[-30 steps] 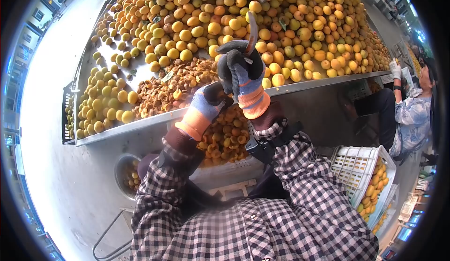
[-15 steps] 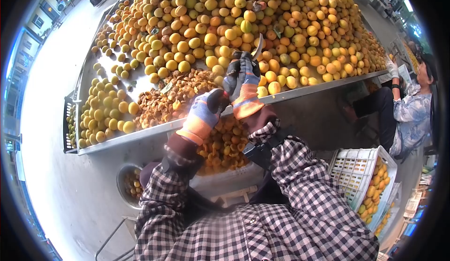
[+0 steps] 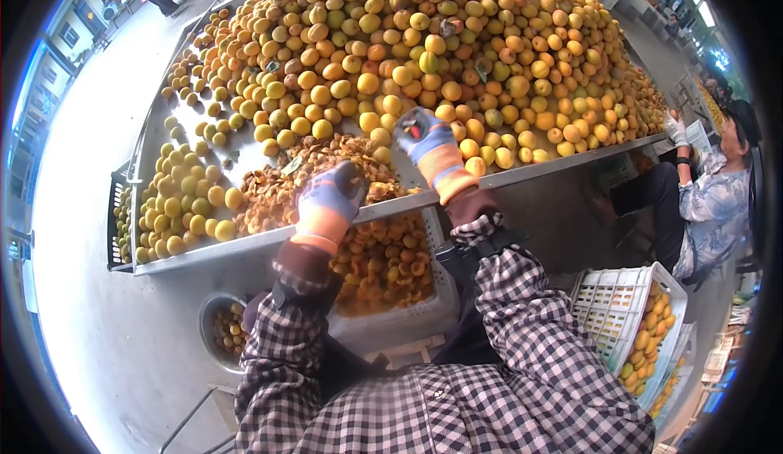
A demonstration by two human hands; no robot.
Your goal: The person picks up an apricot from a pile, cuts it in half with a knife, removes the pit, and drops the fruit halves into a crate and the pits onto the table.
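Observation:
My left hand (image 3: pixel 330 201), in an orange-and-blue glove with dark fingers, hovers over the tray's front edge beside a pile of brown pits and fruit scraps (image 3: pixel 273 189). Its fingers are bent and blurred; whether anything is in them does not show. My right hand (image 3: pixel 428 146), gloved alike, is closed round a knife (image 3: pixel 414 128); only a bit of red handle shows and its blade is hidden. Just beyond it rises a big heap of apricots (image 3: pixel 391 46) on the metal tray (image 3: pixel 522 172). Below my hands stands a white crate (image 3: pixel 400 315) of split apricots (image 3: pixel 383 266).
A metal bucket (image 3: pixel 205 336) with brown bits stands at lower left. White crates (image 3: pixel 608 299) of apricots are at right, near a seated co-worker (image 3: pixel 710 197) in a patterned top. A black crate (image 3: pixel 119 221) adjoins the tray's left end.
My hands were together at the heap's front with the curved blade showing; now they are apart. The left moved left and slightly down, and the right turned so the blade is out of sight.

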